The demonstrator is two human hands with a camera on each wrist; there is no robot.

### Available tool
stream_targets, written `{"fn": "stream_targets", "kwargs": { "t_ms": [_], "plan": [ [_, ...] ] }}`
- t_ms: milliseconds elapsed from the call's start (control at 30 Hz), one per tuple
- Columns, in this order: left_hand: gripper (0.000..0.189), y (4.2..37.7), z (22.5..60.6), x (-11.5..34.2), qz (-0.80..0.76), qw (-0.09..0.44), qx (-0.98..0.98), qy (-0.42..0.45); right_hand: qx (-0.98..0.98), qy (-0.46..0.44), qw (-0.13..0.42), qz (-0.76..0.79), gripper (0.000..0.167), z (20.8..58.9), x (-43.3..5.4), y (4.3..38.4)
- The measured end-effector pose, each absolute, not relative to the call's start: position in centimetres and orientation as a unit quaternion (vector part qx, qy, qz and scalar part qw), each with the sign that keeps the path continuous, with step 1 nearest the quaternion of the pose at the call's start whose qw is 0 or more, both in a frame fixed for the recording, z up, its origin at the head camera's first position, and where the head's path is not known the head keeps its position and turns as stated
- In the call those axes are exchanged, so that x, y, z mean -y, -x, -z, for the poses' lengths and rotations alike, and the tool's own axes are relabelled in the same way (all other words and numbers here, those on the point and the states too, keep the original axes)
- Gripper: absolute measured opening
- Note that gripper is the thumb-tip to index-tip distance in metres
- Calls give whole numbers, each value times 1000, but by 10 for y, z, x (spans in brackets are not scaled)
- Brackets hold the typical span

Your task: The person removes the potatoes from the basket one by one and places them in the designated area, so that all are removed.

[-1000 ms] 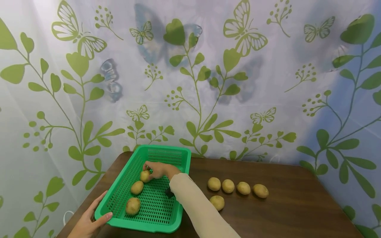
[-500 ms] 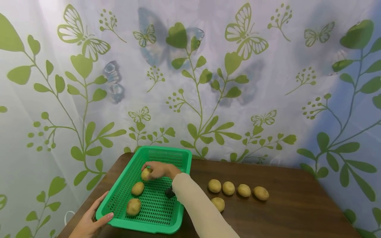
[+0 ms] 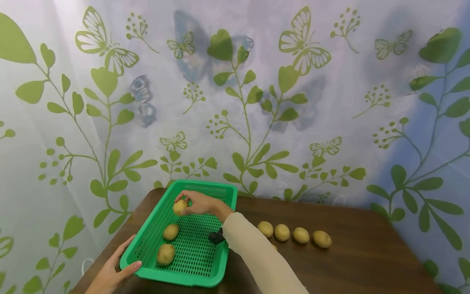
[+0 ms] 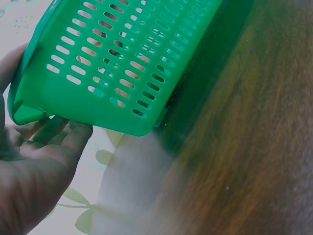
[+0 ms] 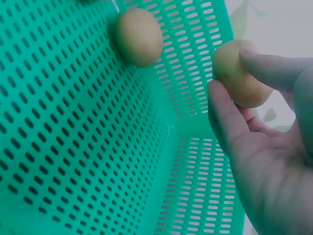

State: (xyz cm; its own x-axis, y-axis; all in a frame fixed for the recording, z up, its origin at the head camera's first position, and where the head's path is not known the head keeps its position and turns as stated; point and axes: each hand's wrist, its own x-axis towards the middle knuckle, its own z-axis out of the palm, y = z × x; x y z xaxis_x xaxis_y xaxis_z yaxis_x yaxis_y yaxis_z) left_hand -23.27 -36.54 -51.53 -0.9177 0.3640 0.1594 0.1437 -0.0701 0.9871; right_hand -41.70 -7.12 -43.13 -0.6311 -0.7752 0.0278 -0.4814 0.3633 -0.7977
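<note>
A green plastic basket (image 3: 172, 277) with slotted walls stands on the table's left side. My left hand (image 3: 111, 271) grips its near left corner, thumb over the rim; in the left wrist view the fingers (image 4: 76, 139) lie under that rim. Inside the basket's far left part, my right hand (image 3: 201, 203) holds a potato (image 3: 179, 207) between thumb and fingers. The right wrist view shows this potato (image 5: 239, 73) lifted clear of the basket floor. Two more potatoes, one nearer the middle (image 3: 171, 232) and one closer to me (image 3: 166, 254), lie along the basket's left side.
Right of the basket, several potatoes (image 3: 282, 232) form a row on the brown wooden table (image 3: 352, 261). Another potato (image 3: 274, 247) is mostly hidden behind the right sleeve (image 3: 253, 249). A patterned curtain (image 3: 235, 102) hangs behind the table.
My right hand has lifted the potato upward from the basket floor. The left hand keeps its grip on the basket's corner. The right sleeve now covers more of one table potato.
</note>
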Motion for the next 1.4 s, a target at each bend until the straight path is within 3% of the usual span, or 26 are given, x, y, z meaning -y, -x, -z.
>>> {"fn": "stream_targets", "kwargs": {
  "t_ms": [300,767,1400],
  "plan": [
    [79,234,515,363,-712,90,-675,-171,-793,382,196,433,36,421,54,407],
    [79,232,511,365,-699,75,-693,-161,-790,375,165,456,38,418,34,401],
    [80,228,511,362,-692,89,-703,-137,-791,382,178,444,38,410,7,390]
  ]
}}
